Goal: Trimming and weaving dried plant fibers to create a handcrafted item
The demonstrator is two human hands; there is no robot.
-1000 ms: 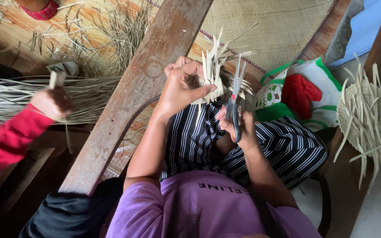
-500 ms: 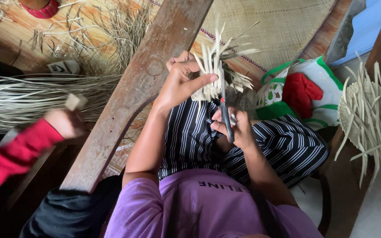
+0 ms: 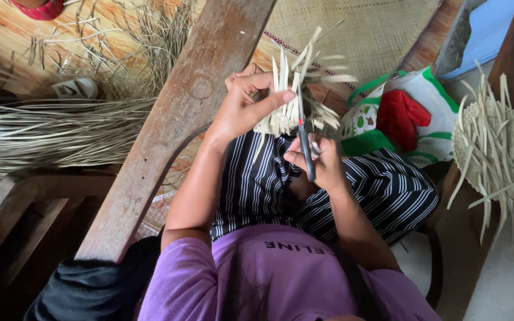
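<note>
My left hand (image 3: 244,107) grips a small, partly woven piece of pale straw (image 3: 285,116), with loose strip ends fanning upward from it. Just below it, my right hand (image 3: 322,167) is closed around a slim tool with a dark and red handle (image 3: 305,148), which looks like scissors. The tool's tip points up at the base of the straw piece. Both hands are held over my lap, above a striped black-and-white cloth (image 3: 269,184).
A broad wooden plank (image 3: 174,142) runs diagonally on the left. A long bundle of dried straw strips (image 3: 49,134) lies on the floor beyond it. There is a woven mat (image 3: 364,30) ahead, a colourful bag (image 3: 408,119) to the right, and a woven straw piece with loose ends (image 3: 501,142) at far right.
Another person's red-sleeved arm at the left has gone out of view. My right hand has brought the tool closer under the straw piece, which my left hand has kept hold of.
</note>
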